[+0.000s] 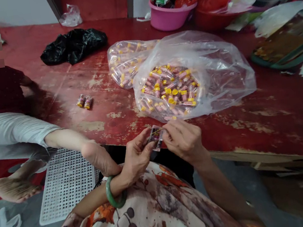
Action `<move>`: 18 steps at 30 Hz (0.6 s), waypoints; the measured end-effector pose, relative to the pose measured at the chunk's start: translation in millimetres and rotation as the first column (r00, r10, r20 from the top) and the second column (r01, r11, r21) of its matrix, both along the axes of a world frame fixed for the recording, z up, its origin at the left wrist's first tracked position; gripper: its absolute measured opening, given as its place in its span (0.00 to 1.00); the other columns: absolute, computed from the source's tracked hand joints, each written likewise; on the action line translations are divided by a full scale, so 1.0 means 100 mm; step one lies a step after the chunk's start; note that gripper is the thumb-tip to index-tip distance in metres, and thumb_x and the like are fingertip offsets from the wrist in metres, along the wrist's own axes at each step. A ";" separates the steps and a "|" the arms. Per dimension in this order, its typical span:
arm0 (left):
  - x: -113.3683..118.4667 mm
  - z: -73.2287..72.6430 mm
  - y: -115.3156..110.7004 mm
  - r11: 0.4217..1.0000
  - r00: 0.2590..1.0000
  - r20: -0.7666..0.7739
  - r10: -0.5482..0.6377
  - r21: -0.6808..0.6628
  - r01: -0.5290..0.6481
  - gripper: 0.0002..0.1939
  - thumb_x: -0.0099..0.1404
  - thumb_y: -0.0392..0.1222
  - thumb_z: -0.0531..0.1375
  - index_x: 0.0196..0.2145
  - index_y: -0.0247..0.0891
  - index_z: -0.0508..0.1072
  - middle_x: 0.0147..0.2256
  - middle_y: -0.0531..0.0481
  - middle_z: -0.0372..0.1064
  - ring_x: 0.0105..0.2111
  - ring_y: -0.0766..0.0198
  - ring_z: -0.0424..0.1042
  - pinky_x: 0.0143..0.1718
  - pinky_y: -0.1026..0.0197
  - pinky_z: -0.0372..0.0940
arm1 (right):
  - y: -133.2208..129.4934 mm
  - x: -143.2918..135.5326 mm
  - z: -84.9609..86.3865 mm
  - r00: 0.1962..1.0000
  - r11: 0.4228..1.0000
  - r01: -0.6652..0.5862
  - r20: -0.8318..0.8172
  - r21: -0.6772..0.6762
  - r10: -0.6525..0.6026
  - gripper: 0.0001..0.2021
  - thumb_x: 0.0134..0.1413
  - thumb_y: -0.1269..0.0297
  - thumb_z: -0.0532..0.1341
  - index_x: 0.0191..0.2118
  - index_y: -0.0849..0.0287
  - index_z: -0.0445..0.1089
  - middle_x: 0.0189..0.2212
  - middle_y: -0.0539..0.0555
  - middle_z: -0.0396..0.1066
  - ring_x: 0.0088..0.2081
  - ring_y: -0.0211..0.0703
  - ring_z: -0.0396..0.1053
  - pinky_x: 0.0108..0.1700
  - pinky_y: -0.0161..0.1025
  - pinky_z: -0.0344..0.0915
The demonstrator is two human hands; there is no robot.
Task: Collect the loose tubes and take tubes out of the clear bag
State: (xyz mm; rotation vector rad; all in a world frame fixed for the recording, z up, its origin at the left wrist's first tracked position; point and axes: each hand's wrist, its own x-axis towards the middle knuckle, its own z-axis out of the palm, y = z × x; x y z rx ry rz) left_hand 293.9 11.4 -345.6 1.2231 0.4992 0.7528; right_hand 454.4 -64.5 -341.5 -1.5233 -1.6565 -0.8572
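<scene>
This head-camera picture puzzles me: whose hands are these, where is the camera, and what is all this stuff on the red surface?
The camera sits on a person's head and looks down, so the two hands at the bottom are that person's own. The left hand, with a green bangle on its wrist, and the right hand together hold a small bundle of tubes with a yellow band around it. On the worn red platform lies an open clear bag full of small yellow-capped tubes, a second filled bag behind it, a loose pair of tubes, a black bag and a pink tub. Another person sits at the left; their bare foot rests close by.
</scene>
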 end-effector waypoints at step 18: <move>-0.22 0.20 -0.11 0.962 0.987 0.068 -0.144 -0.225 0.155 0.28 0.54 0.35 0.71 0.53 0.40 0.75 0.36 0.47 0.79 0.33 0.65 0.76 0.37 0.65 0.69 | 0.05 0.03 0.17 0.470 0.746 -0.665 -0.796 -0.035 0.382 0.05 0.55 0.61 0.66 0.37 0.53 0.79 0.33 0.48 0.77 0.34 0.40 0.75 0.37 0.35 0.73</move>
